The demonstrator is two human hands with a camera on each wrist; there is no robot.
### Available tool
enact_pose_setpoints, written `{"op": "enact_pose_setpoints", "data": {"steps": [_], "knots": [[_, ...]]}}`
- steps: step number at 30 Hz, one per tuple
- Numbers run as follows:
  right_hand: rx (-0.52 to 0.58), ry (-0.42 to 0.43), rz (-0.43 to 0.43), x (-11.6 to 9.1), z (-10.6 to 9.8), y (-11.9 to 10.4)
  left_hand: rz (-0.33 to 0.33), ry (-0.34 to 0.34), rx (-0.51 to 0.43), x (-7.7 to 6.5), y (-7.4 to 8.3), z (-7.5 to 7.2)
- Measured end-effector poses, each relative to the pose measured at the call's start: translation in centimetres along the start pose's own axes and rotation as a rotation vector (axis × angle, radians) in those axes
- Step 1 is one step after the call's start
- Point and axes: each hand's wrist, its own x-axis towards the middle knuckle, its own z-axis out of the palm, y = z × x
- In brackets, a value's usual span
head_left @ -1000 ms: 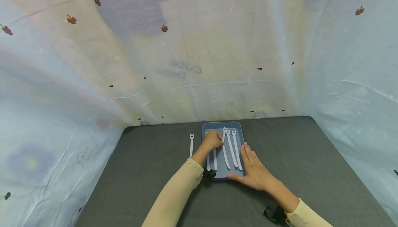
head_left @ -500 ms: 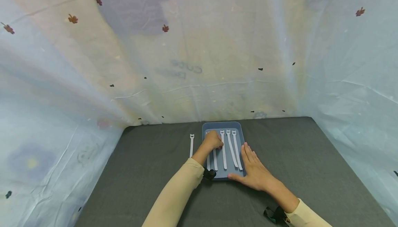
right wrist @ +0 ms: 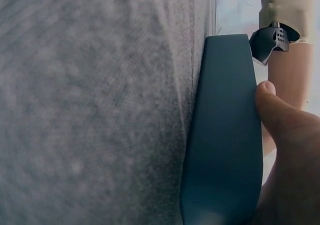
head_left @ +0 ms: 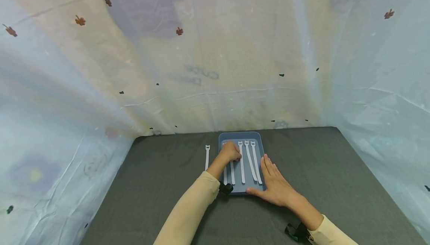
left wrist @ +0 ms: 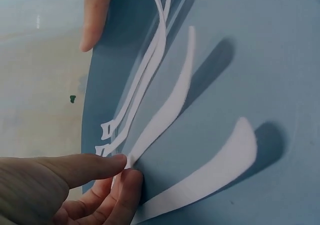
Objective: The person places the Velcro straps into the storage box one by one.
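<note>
Several white hook-and-loop cable ties with slotted heads lie lengthwise in a shallow blue tray (head_left: 239, 189). My left hand (head_left: 231, 151) reaches in and pinches one cable tie (left wrist: 170, 102) near its head, between thumb and finger. That tie's tail lifts off the tray floor in the left wrist view. To its right are two other cable ties (head_left: 250, 161); those to its left are partly hidden under my hand and wrist. My right hand (head_left: 277, 188) rests at the tray's near right corner with fingers extended along the side and the thumb on the near rim.
Left of the tray, another white cable tie (head_left: 206, 156) lies on the dark grey cloth (head_left: 174, 163), its lower end hidden by my left arm. A patterned pale curtain (head_left: 215, 58) hangs behind and at both sides. Each wrist wears a black strap.
The pinched cable tie was slanted, its head farther right and back; it swung left and now lies nearly straight along the tray. My right hand has stayed in place.
</note>
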Motion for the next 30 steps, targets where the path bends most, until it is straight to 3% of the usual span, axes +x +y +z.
{"op": "enact_pose_setpoints", "data": {"steps": [6, 13, 21, 30], "knots": [[-0.001, -0.003, -0.002, 0.0, -0.1, -0.1, -0.009, -0.056, -0.134, 0.0, -0.6, -0.3], [0.002, -0.001, 0.009, 0.1, -0.1, -0.3, -0.012, -0.097, -0.196, -0.2, -1.4, -2.2], [0.000, -0.003, 0.019, 0.0, -0.1, -0.2, 0.004, -0.100, -0.284, -0.8, -3.1, -4.8], [0.002, -0.002, 0.019, 0.0, 0.0, -0.2, -0.011, -0.050, -0.331, -1.9, -5.1, -7.6]]}}
